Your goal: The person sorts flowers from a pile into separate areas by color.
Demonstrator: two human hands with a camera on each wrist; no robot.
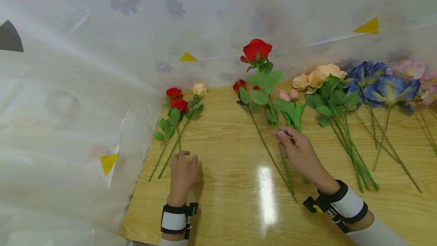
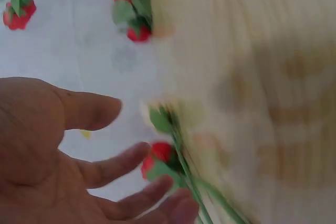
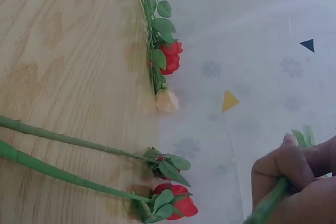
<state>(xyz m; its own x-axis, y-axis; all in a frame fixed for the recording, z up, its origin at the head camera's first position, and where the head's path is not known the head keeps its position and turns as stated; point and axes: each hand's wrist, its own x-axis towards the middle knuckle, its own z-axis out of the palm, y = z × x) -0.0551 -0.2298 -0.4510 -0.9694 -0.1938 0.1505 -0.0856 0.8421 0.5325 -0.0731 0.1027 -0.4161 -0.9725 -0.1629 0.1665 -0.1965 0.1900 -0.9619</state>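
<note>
My right hand [image 1: 297, 149] pinches the green stem of a red rose [image 1: 257, 49], whose bloom stands raised above the table at the back. The right wrist view has the curled fingers [image 3: 286, 163] round that stem. Below it lie more red roses [image 3: 176, 203] with long stems. My left hand [image 1: 183, 172] hovers at the left, fingers relaxed and apart, beside the stems of a small group: red roses [image 1: 179, 104] and a cream rose [image 1: 199, 89]. Nothing lies between the left thumb and fingers in the left wrist view.
Pink tulips [image 1: 293, 94] lie just right of the raised rose. Further right are peach roses [image 1: 329, 71], blue flowers [image 1: 389, 88] and pink flowers [image 1: 409, 69]. A pale patterned sheet [image 1: 218, 18] rises behind and left of the wooden table [image 1: 222, 143].
</note>
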